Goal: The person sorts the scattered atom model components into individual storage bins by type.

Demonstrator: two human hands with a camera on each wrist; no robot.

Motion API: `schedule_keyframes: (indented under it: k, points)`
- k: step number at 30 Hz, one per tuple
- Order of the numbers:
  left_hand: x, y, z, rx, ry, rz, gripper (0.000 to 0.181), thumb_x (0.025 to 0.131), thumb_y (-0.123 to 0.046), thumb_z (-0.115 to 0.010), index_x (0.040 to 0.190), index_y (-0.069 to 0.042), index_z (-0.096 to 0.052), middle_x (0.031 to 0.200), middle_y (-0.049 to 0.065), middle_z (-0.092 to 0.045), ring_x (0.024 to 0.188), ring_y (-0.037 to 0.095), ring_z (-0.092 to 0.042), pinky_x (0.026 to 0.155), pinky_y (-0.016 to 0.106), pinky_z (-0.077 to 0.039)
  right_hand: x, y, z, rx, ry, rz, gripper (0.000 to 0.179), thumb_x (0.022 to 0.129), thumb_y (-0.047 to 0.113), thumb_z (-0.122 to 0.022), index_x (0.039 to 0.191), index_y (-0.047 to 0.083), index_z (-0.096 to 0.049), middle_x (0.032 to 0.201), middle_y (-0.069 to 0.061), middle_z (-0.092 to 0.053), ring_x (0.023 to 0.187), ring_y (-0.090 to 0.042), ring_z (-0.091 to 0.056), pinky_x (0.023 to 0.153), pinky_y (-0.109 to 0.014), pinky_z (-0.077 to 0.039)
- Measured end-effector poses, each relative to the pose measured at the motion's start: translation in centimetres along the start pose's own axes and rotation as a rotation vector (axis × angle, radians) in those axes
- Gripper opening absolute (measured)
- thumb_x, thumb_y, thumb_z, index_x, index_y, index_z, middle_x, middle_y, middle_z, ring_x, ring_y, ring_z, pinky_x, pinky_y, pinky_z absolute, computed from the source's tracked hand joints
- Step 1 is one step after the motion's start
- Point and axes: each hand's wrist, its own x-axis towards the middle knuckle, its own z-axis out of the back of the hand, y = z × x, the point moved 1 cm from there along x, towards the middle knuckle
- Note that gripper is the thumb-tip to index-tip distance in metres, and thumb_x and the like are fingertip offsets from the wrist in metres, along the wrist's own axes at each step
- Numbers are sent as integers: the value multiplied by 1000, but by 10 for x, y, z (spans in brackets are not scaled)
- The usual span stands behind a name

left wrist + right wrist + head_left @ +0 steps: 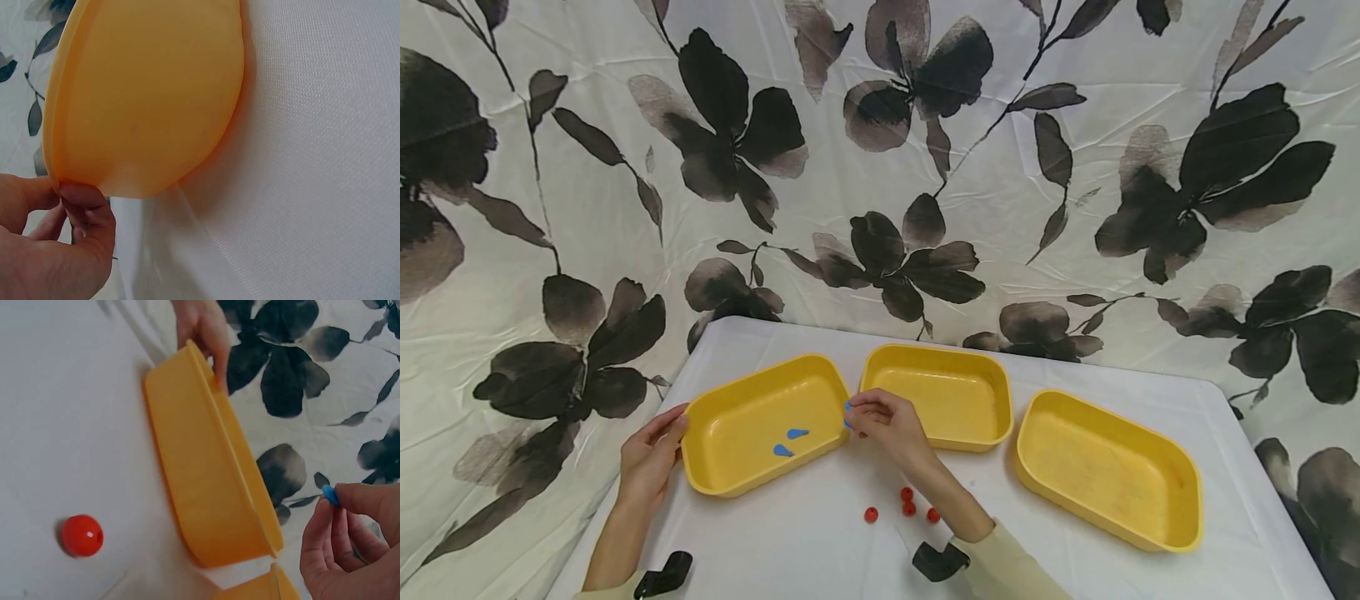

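Observation:
My left hand (649,458) pinches the left end rim of the left yellow tray (730,433); in the left wrist view, thumb and fingers (87,197) meet at that rim. Inside the tray, toward its near side, lie two small blue teardrop-shaped pieces (783,451). Over the gap between the left and middle trays, my right hand (891,427) pinches a small blue piece (330,495) between thumb and fingertips. The fingers hide most of it. Several round red beads (871,515) sit on the cloth below the right hand; one red bead (82,535) shows a hole.
A middle yellow tray (970,400) stands behind the right hand, and a right yellow tray (1105,467) is angled to the right. White cloth (805,550) covers the table. A flower-printed curtain (895,167) hangs behind the table's far edge.

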Motion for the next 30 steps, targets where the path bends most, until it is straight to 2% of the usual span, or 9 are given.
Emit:
schedule_keyframes:
  k: [7,13,20,30]
  points:
    - [-1,0,0,-6,-10,-2,52,106,-32,-59,152,-10,-50,118,-7,-56,90,4,-57,72,13,-53,13,4,-13,4,-22,-3,25,95,10,-74,115,-3,-69,100,-10,-70,91,-33,-67,83,-34,-60]
    - [-2,0,0,-2,-15,3,52,105,-32,-59,152,-10,-51,115,-9,-56,89,4,-56,71,14,-52,24,2,-22,12,-25,-6,23,96,9,-74,114,-4,-69,100,-13,-71,90,-30,-70,81,-29,-59]
    - [-2,-1,0,-3,-12,1,52,106,-32,-59,152,-10,-50,117,-8,-56,90,4,-56,72,13,-52,34,-3,-31,48,5,-9,21,95,4,-73,111,-7,-69,100,-19,-71,93,-36,-70,86,-38,-60]
    - [-3,-1,-1,-3,-16,4,52,105,-32,-59,152,-10,-51,115,-8,-56,89,5,-56,71,14,-52,43,-6,-46,43,11,-41,18,93,2,-74,108,-7,-70,93,-13,-71,87,-31,-71,85,-40,-61]
